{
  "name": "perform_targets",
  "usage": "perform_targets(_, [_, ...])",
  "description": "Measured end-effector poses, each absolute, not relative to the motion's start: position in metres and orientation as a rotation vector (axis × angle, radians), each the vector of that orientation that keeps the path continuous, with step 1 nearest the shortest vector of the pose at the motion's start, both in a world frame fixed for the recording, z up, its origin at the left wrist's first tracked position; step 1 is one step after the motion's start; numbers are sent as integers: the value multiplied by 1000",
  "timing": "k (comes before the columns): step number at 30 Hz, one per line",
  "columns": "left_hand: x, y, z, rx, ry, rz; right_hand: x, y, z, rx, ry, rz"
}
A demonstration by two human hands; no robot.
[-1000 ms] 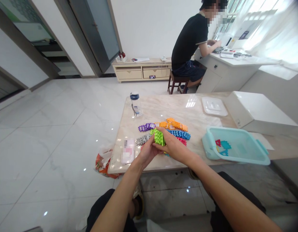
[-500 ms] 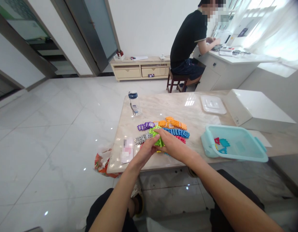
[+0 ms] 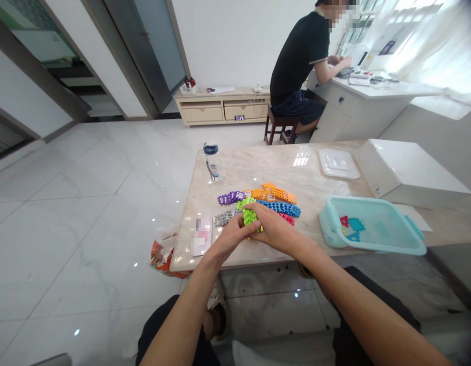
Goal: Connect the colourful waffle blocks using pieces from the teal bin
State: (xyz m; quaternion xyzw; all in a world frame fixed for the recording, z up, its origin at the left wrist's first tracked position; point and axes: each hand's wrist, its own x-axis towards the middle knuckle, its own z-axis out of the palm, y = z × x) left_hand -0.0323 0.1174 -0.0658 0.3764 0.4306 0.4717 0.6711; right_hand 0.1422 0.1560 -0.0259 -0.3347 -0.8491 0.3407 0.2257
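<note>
In the head view, your left hand [image 3: 230, 238] and right hand [image 3: 273, 231] both clasp the green tile stack [image 3: 251, 216], fingers curled around it from either side. You hold it just above the near part of the marble table [image 3: 258, 168].

Just beyond it lie the purple row [image 3: 231, 197], orange row [image 3: 275, 194], blue row [image 3: 281, 208], red pieces [image 3: 287, 218] and grey row [image 3: 222, 219]. They are grouped by colour, so most of the grouping looks done.

To the right, the teal bin [image 3: 373, 245] holds about 3 loose pieces [image 3: 350, 223], which seem to be all that is left.
</note>
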Motion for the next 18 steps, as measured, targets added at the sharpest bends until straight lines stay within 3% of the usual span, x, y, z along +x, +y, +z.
perform_targets(18, [-30,123,-67,666,863,1057,147,158,-30,-820,-2318,923])
